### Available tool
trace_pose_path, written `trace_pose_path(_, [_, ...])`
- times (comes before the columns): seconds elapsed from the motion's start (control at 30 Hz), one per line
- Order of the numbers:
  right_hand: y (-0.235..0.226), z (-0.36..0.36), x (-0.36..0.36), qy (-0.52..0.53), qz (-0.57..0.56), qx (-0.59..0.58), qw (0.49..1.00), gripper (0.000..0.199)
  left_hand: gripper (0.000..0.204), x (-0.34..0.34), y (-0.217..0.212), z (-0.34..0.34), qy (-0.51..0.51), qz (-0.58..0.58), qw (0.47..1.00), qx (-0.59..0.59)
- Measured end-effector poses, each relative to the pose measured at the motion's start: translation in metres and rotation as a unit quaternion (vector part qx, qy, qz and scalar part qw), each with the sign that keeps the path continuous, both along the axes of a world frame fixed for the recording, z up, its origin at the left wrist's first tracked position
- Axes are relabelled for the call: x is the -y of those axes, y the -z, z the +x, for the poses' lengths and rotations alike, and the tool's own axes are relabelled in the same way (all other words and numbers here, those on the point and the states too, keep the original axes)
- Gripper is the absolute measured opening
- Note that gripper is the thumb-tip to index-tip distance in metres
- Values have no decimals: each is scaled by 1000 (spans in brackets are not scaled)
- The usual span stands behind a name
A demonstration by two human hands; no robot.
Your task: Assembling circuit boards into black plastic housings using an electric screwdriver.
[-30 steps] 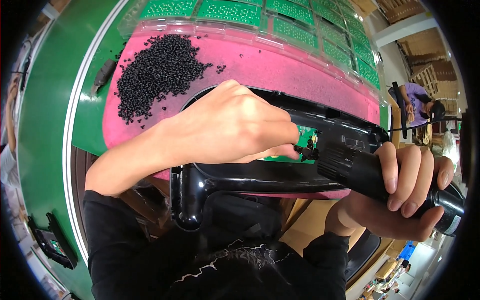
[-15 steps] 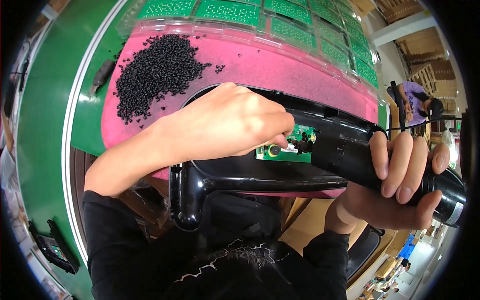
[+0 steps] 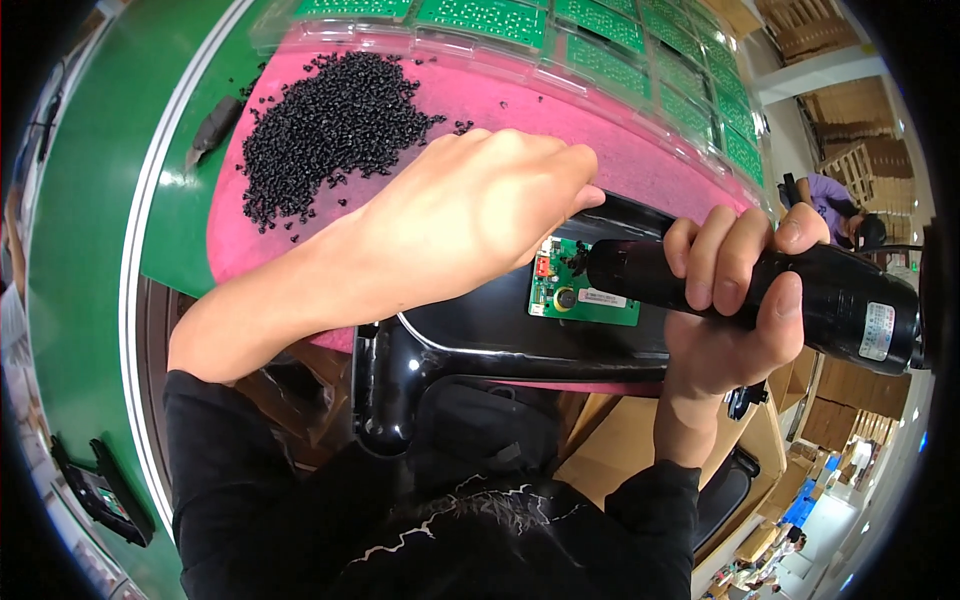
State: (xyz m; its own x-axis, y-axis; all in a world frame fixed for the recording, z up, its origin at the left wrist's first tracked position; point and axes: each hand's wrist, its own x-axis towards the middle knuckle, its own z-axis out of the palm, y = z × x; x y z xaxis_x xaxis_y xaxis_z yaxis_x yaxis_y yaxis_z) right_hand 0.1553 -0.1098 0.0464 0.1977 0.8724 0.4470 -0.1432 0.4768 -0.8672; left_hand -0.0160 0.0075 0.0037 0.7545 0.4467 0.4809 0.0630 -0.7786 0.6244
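Observation:
My right hand (image 3: 735, 285) is wrapped round a black electric screwdriver (image 3: 842, 312), which lies nearly level with its nose toward the left. That nose hangs over a green circuit board (image 3: 590, 306) seated in a glossy black plastic housing (image 3: 500, 345). A small clump of black screws (image 3: 574, 262) shows at the nose; its tip is hidden. My left hand (image 3: 490, 205) is closed, thumb against curled fingers, above the housing's far edge. What it pinches, if anything, I cannot make out.
A heap of small black screws (image 3: 330, 130) lies on the pink mat (image 3: 490, 100). Clear plastic trays of green circuit boards (image 3: 480, 20) stand along the far side. A dark grey object (image 3: 213, 128) rests at the left. Someone in purple (image 3: 828, 195) is at the far right.
The screwdriver has moved left and turned more level. My left hand has shifted up and away from the circuit board, uncovering more of it.

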Motion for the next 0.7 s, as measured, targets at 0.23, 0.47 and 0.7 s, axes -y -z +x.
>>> trace_pose_path(0.23, [2, -7, -4, 7, -18, 26, 999, 35, 14, 2, 4, -5, 45, -69, 997, 2])
trace_pose_path(0.47, [-8, -23, -10, 5, -62, 50, 997, 30, 11, 2, 10, -9, 36, -56, 998, -3])
trace_pose_path(0.7, [1, -17, -16, -23, -55, 63, 996, 50, 23, -1, -6, -12, 69, -62, 981, -169])
